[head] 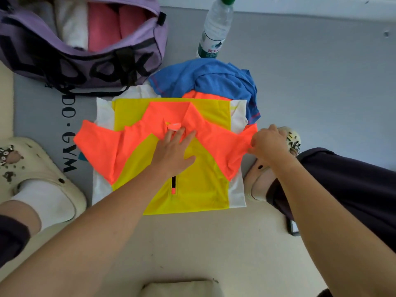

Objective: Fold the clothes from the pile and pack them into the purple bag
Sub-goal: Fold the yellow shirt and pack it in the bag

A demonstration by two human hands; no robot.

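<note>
So the bright yellow, neon orange and white sports jersey [171, 151] is lying spread flat on the floor, collar end pointing away toward the purple duffel bag [85, 61], hem closest to the person, so its long axis is running near-to-far. The left hand [174, 153] is pressing flat on the middle of the jersey just below the collar, fingers straight and spread, not gripping anything, basically acting as an anchor. The right hand [267, 142] is pinching the orange sleeve at the jersey's right edge, fingers curled round the fabric. My guess is the sleeve is about to get folded inward across the chest toward the left hand, and the right hand is obviously the nearer one for that. Beyond the jersey's far edge a crumpled blue shirt [214, 80] is waiting in the pile, with more orange fabric peeking out under it. The bag is sitting off the jersey's far left corner, unzipped, with folded pink and white clothes [94, 24] already inside. A clear plastic water bottle [216, 26] is standing just beyond the blue shirt.
</note>
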